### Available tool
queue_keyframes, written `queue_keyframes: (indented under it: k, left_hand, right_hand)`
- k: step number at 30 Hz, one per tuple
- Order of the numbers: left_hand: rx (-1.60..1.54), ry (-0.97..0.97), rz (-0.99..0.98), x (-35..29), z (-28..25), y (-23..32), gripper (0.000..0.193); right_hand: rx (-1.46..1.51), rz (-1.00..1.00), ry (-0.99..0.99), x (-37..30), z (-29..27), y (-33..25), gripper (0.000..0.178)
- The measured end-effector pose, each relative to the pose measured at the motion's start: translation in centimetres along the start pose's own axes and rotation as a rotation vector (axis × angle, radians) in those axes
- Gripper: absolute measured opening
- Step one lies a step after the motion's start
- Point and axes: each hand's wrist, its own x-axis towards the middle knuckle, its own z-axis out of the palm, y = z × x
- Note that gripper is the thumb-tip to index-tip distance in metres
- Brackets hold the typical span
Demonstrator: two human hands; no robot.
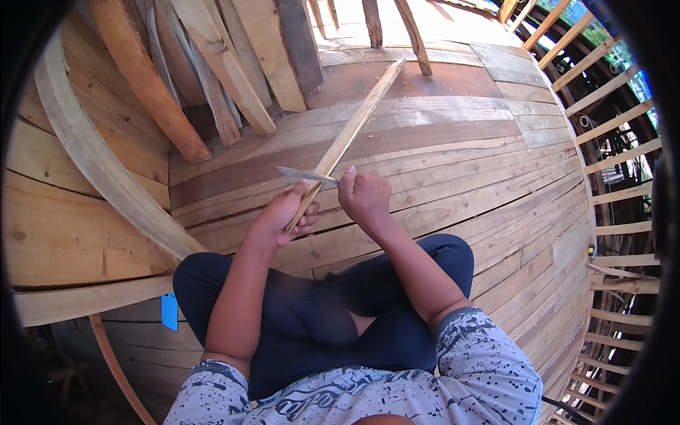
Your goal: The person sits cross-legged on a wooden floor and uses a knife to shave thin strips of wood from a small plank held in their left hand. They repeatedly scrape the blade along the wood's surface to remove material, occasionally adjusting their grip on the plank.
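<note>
In the head view, the left hand (285, 214) is wrapped around the lower end of a long, pale wooden strip (359, 126), which slants up and away to the right over the plank floor (453, 173). The right hand (365, 198) is closed round the handle of a knife (304, 174), its thumb raised; its blade points left across the strip, just beyond the left hand. Folded legs in dark trousers (312, 312) lie below. Loose boards (219, 60) lean at upper left.
</note>
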Motion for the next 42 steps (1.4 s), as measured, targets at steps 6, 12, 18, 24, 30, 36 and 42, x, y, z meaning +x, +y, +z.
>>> queue_keyframes:
  k: [6, 12, 18, 24, 30, 36, 42]
  left_hand:
    - [0.105, -0.003, 0.029, -0.6, 0.3, 0.2, 0.025]
    - [0.124, 0.028, 0.063, -1.6, 1.4, 0.2, 0.029]
    - [0.205, 0.120, 0.067, -2.2, 1.7, 0.0, 0.030]
    - [0.379, 0.242, 0.092, -2.2, 2.2, -0.4, 0.035]
    - [0.539, 0.280, 0.245, -1.9, 2.7, -1.3, 0.042]
    - [0.391, 0.271, 0.173, -2.2, 1.5, 0.3, 0.037]
    - [0.213, 0.141, 0.118, -1.4, 1.5, 0.3, 0.031]
  right_hand:
    - [-0.060, 0.018, -0.015, -0.8, -1.1, -1.1, 0.052]
    - [-0.075, 0.113, 0.000, 0.7, -0.5, 1.7, 0.053]
    - [-0.196, 0.279, 0.051, 2.6, 0.0, 3.7, 0.053]
    - [-0.060, 0.132, -0.155, 1.0, -0.6, 2.0, 0.058]
    - [-0.127, 0.471, -0.002, 5.3, 0.1, 8.7, 0.057]
    - [0.041, 0.235, -0.144, 0.9, 0.4, 3.3, 0.054]
    - [0.063, 0.098, -0.053, 2.0, 0.5, 2.9, 0.052]
